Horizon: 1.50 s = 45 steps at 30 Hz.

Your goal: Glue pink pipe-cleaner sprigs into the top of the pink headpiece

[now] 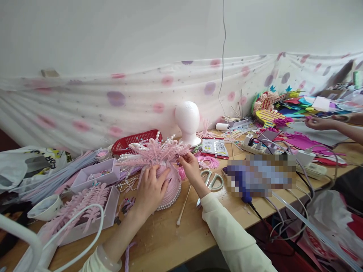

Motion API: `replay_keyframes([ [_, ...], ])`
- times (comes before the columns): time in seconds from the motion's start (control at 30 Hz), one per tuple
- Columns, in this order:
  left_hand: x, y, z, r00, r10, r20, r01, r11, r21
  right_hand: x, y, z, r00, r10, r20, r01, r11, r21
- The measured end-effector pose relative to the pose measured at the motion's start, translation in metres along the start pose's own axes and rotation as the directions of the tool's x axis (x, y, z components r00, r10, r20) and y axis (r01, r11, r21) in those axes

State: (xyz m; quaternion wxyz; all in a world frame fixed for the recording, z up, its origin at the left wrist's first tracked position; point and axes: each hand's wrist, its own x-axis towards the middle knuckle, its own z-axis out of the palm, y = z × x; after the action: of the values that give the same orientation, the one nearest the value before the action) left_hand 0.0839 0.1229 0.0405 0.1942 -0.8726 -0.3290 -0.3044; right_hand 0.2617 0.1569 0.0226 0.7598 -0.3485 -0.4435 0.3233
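A pink headpiece [172,185] of coiled fuzzy stems, edged with white pearl beads, rests on the table. Feathery pink sprigs [154,149] and beaded strands fan out from its top. My left hand [151,189] lies over its near left side, thumb and fingers curved onto it, holding it. At the right end of the sprigs, my right hand [189,164] has thumb and forefinger pinched together on a sprig; a small dark spot shows at the fingertips. Close to my right wrist lie scissors [214,181] and a thin stick [183,207].
Behind stands a white foam head [187,121] beside a red basket [136,140]. Pale trays [96,177] hold pink sprigs at left, near a white tube frame [31,236]. At right are a purple glue gun [241,181], power strips [310,169], cords and another person's hand [314,122].
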Motion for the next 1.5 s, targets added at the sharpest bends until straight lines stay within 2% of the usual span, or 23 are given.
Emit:
replay_keyframes([
  [0.23,-0.001,0.001,0.001,1.0,0.007,-0.013,-0.007,1.0,0.003,-0.013,0.008,0.016,0.991,-0.047,-0.125,0.039,0.997,-0.069],
  [0.4,0.0,0.001,0.0,1.0,0.018,-0.023,-0.019,1.0,-0.011,-0.017,0.013,0.019,0.985,-0.066,-0.158,0.043,0.989,-0.142],
  [0.53,0.0,0.002,-0.001,1.0,0.015,-0.025,-0.015,1.0,-0.008,-0.016,0.012,0.018,0.988,-0.069,-0.136,0.049,0.987,-0.151],
  [0.73,0.001,0.002,-0.004,1.0,-0.016,0.022,0.017,1.0,-0.02,-0.01,0.009,0.013,0.999,-0.009,-0.051,0.005,0.997,-0.074],
  [1.0,0.016,-0.003,-0.004,0.995,-0.069,0.078,0.073,0.996,-0.05,0.009,0.003,0.004,0.998,0.056,0.03,-0.055,0.998,-0.034],
  [1.1,0.019,-0.002,-0.004,0.992,-0.082,0.1,0.086,0.996,-0.032,0.009,0.001,0.003,0.998,0.057,0.032,-0.056,0.998,-0.025],
  [1.37,0.009,-0.005,0.002,1.0,-0.012,0.02,0.012,0.999,-0.036,-0.001,0.008,0.013,0.999,0.036,-0.027,-0.037,0.999,-0.024],
  [1.5,0.009,-0.003,0.001,0.999,-0.024,0.028,0.024,1.0,-0.019,-0.004,0.009,0.016,0.999,0.028,-0.033,-0.029,0.998,-0.047],
])
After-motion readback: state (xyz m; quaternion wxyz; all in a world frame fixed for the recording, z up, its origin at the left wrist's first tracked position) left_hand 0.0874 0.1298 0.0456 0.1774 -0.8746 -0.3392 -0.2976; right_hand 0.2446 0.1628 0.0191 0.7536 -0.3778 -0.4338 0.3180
